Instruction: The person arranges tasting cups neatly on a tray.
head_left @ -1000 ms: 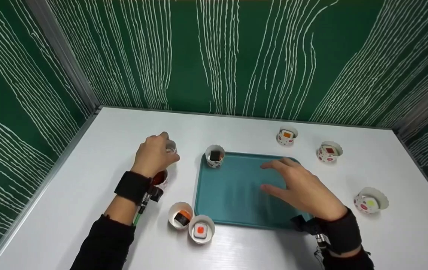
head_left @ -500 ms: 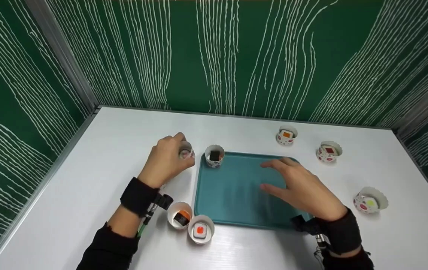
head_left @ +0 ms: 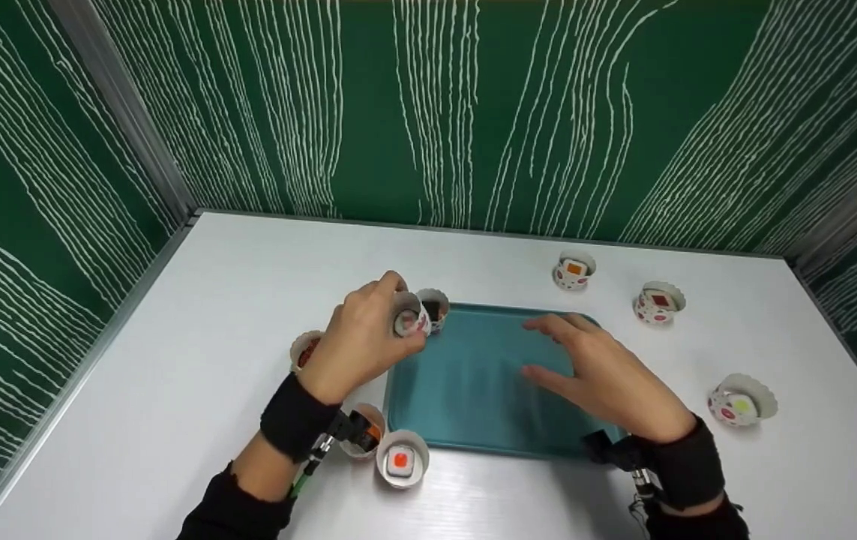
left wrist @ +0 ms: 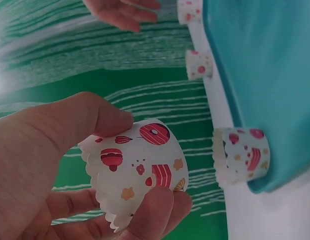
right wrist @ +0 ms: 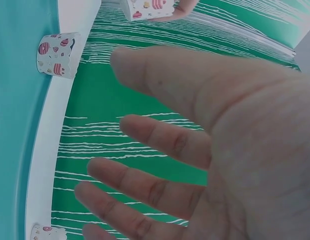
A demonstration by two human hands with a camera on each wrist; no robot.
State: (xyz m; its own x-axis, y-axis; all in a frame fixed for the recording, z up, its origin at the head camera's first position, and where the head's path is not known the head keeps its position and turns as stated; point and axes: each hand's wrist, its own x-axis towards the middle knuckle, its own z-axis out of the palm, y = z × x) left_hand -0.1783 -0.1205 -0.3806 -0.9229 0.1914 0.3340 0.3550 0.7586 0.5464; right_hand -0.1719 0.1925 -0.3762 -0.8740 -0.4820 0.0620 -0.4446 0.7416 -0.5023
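My left hand grips a white paper baking cup printed with red sweets, thumb on one side and fingers on the other. In the head view a small pale piece lies inside this cup. It hangs over the far left corner of the teal tray, overlapping another cup with a black-topped piece that stands in that corner. My right hand hovers above the tray's right half, fingers spread and slightly bent, holding nothing; the right wrist view shows bare fingers.
Left of the tray are a cup with a dark red filling, a cup with an orange-and-black piece and a cup with an orange-dotted white piece. On the right stand three more cups, holding orange-topped, red-topped and yellow-dotted pieces.
My left hand has lifted the baking cup from the table's left side and carried it right to the tray's far left corner. The right hand stays in place.
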